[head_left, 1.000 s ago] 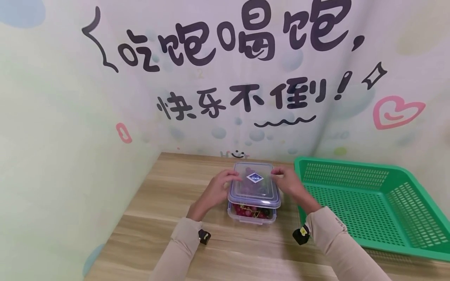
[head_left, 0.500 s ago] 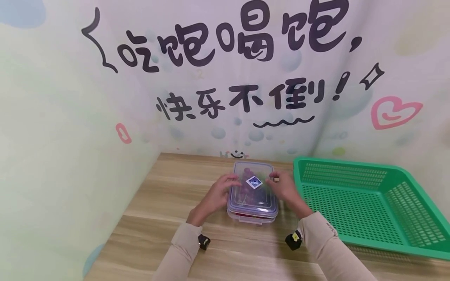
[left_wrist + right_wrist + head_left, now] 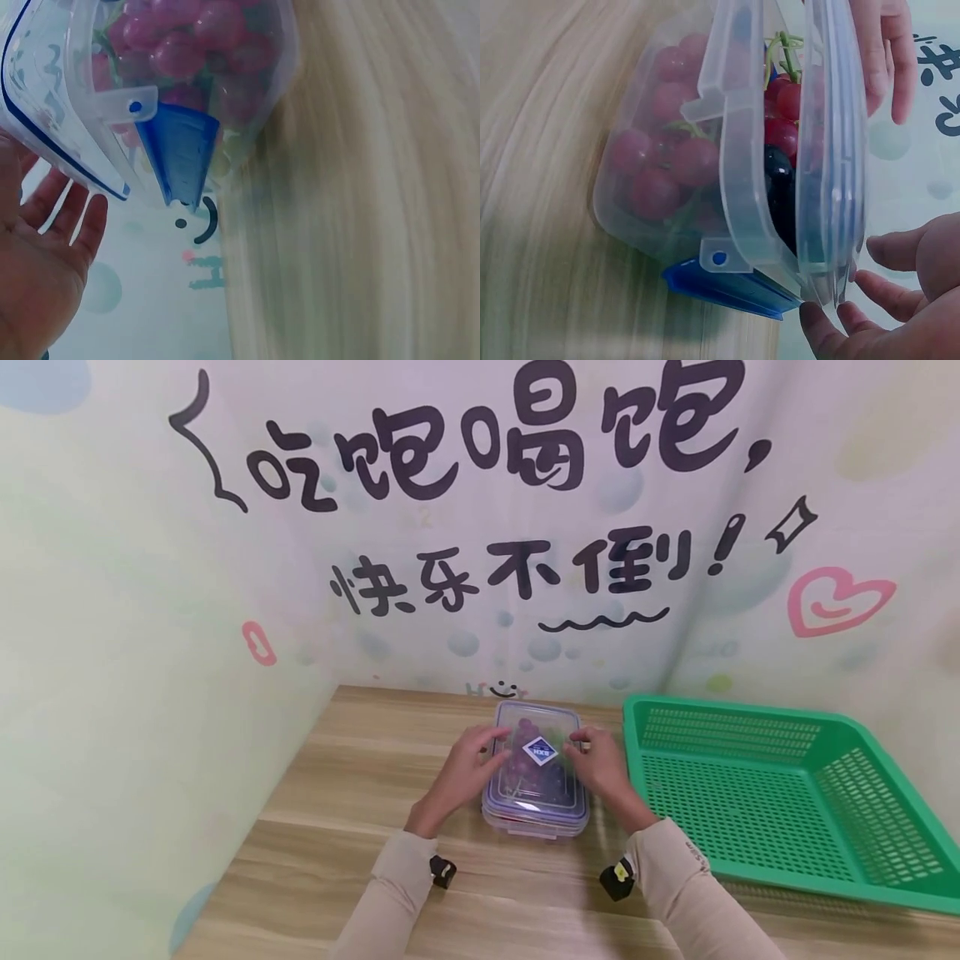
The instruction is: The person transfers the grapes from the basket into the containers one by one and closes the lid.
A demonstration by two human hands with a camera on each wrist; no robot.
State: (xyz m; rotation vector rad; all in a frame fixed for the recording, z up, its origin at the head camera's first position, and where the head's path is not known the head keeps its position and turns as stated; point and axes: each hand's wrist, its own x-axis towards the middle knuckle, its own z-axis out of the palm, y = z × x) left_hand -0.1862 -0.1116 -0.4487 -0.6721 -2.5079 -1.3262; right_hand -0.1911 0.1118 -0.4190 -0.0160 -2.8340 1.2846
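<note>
A clear plastic food container [image 3: 534, 831] of red and dark grapes [image 3: 676, 161] stands on the table. Its transparent lid [image 3: 542, 781], with a purple-blue seal and a diamond sticker, lies over it; both wrist views show a gap beneath. Along the lid's left edge, my left hand [image 3: 467, 767] has its fingers fairly straight, fingertips at the rim. My right hand [image 3: 602, 766] pinches the right edge, thumb toward the top and fingertips at the rim in the right wrist view. Blue side latches [image 3: 178, 154] hang unfastened from the container.
A green plastic basket [image 3: 750, 852] stands to the right, close to my right hand. Behind the wood-grain table [image 3: 330, 852] rises a printed backdrop [image 3: 420, 652]; another cloth wall borders the left side.
The lid has come down and toward me, narrowing the front gap that showed the grapes. Both hands stay beside it; my right arm has shifted slightly left.
</note>
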